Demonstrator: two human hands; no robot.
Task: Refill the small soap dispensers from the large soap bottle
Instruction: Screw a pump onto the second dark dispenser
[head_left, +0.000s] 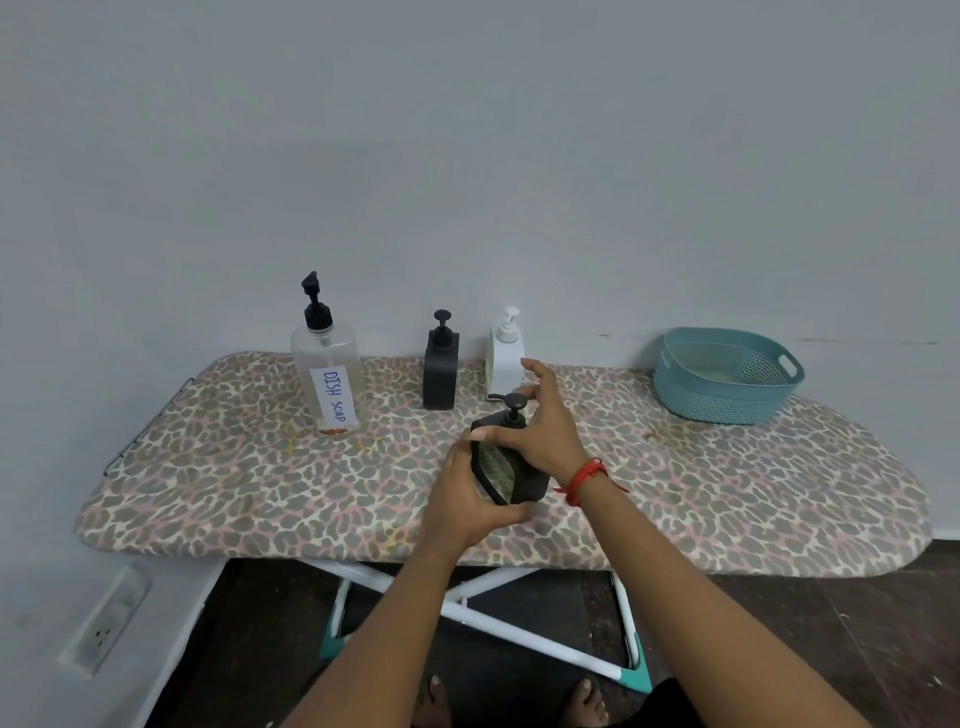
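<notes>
A small black square dispenser (511, 475) with a label on its side stands tilted near the middle of the ironing board (260, 499). My left hand (467, 499) grips its lower body. My right hand (540, 426) wraps around its neck just below the black pump head. A large clear bottle (328, 379) labelled DISH SOAP, with a black pump, stands at the back left. A second black dispenser (440, 369) and a white dispenser (505, 358) stand upright behind the held one, by the wall.
A teal perforated basket (727, 379) sits at the back right of the board. The wall runs directly behind the bottles. The board's white crossed legs (519, 623) and my bare feet are below. A wall socket (104, 623) is at lower left.
</notes>
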